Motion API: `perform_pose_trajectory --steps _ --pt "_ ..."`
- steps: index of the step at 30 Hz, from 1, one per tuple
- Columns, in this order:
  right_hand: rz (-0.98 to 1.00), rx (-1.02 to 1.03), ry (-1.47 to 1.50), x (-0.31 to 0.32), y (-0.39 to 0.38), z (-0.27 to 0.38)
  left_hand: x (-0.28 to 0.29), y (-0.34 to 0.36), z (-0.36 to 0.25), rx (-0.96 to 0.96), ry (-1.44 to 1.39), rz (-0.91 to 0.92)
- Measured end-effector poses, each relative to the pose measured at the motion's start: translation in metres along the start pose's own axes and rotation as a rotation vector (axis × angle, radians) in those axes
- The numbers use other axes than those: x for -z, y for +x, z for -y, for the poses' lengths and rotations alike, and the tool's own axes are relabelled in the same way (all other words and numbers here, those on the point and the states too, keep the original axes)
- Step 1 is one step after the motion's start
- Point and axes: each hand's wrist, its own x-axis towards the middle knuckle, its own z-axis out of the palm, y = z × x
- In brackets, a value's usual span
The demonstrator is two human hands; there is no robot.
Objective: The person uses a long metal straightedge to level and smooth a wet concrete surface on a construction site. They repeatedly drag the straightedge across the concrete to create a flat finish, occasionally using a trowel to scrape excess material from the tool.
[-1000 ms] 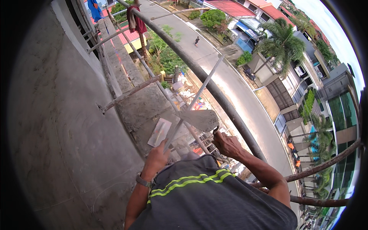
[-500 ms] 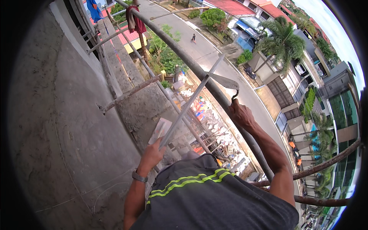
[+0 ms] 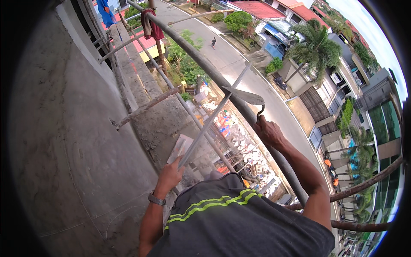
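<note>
My left hand (image 3: 170, 172) is closed round the lower end of a long, thin grey metal bar (image 3: 209, 121), which slants up and away to the right. Right by those fingers is a pale, pinkish flat rectangular plate (image 3: 180, 147); whether the hand grips it too, I cannot tell. In my right hand (image 3: 269, 132) is the handle of a pointed trowel (image 3: 246, 96). Its blade points left, and the tip lies at the bar, over the thick scaffold pipe behind. The right fingers are wrapped round the handle, partly hidden.
A grey plastered wall (image 3: 85, 150) rises along my left. The thick scaffold pipe (image 3: 197, 55) runs diagonally past my right side, with a dark red cloth (image 3: 155, 28) hanging on it. Planks (image 3: 128, 64) extend ahead. Far below lie rubble (image 3: 239, 145) and a street (image 3: 222, 55) with a person.
The trowel in my right hand has shifted slightly left and down, its tip sliding along the bar. My left hand and the bar have hardly moved. The person in the street has moved a little.
</note>
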Motion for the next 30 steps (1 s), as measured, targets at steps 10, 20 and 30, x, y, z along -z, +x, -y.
perform_pose_trajectory --steps 10,20,30 --pt "-0.17 -0.166 -0.091 0.009 0.057 -0.03 0.015 0.005 -0.009 0.001 0.025 0.02" --pt "-0.089 -0.106 -0.046 -0.002 0.08 -0.01 0.012 0.008 0.008 -0.007 0.009 0.025" --pt "-0.021 -0.075 -0.058 0.006 0.093 -0.008 0.002 0.001 0.012 0.007 0.035 -0.003"
